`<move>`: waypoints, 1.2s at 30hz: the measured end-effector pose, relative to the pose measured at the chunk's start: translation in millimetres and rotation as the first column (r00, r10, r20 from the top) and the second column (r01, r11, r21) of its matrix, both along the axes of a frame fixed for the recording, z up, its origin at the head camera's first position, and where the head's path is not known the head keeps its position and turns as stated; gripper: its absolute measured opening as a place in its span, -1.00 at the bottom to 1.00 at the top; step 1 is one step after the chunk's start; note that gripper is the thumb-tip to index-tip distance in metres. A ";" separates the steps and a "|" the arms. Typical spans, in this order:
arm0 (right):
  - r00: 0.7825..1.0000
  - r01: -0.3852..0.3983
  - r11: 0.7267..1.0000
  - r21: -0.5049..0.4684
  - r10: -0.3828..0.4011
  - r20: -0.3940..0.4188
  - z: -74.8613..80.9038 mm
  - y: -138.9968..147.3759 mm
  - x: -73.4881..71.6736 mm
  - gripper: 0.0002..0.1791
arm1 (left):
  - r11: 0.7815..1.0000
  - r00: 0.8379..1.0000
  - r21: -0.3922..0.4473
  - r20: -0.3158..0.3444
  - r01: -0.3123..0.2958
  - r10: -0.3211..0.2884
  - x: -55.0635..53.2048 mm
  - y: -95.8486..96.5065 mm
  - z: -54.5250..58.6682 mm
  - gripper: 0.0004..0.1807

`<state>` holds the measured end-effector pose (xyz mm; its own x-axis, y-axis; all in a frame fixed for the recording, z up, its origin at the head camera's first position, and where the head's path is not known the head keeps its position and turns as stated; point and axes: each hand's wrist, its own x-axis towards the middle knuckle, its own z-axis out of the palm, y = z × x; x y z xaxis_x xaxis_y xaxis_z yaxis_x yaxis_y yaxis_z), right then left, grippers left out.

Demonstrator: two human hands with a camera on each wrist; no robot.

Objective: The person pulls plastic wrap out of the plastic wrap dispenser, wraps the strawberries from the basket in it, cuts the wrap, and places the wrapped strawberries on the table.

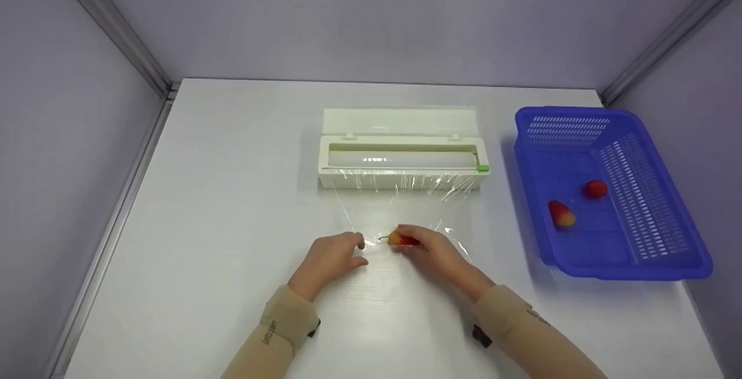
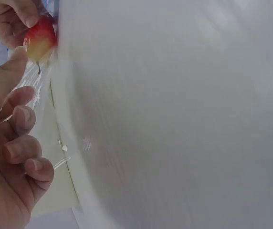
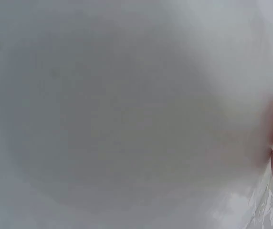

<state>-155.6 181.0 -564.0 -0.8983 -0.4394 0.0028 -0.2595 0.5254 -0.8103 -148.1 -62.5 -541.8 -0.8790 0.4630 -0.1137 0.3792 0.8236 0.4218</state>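
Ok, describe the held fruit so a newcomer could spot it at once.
On the white table, find the open pale box. Nearer the camera, in the right grip, is a small red fruit, yellow at its stem end. Unlike both fruits in the blue basket, it is held and shows a thin stem.

The held fruit [image 1: 400, 239] before you runs from red into yellow. Your film [image 1: 403, 181] is clear, streaked with white glints; the dispenser [image 1: 400, 140] is off-white, its roll [image 1: 406, 159] white, its tab [image 1: 483, 168] bright green. Your basket [image 1: 632, 272] is blue, patterned with rows of slots, and holds a red fruit [image 1: 596, 189] and a red-and-yellow fruit [image 1: 561, 214]. Your bench [image 1: 232, 164] is white, your sleeves [image 1: 258, 353] beige with dark lettering.
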 end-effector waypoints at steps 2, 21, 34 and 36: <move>0.999 0.017 0.999 0.046 -0.015 -0.042 1.6 0.1 -1.3 -0.60 | 1.000 1.000 0.003 -0.029 -0.008 0.008 -0.6 -7.5 -1.0 -0.84; 0.985 0.121 0.992 -0.046 -0.114 0.129 4.1 -0.9 -12.5 -0.77 | 0.917 0.927 0.135 0.082 -0.374 0.366 -8.3 -24.2 -6.6 -0.85; 0.961 0.148 0.989 0.005 -0.146 0.235 11.7 -0.9 -28.3 -0.81 | 0.986 0.932 0.153 -0.343 -0.068 0.118 -17.6 15.9 -5.5 -0.74; 0.958 0.147 0.989 -0.003 -0.142 0.249 11.4 -1.6 -29.4 -0.81 | 0.995 0.952 0.099 -0.306 0.011 0.020 -17.9 27.1 -7.2 -0.70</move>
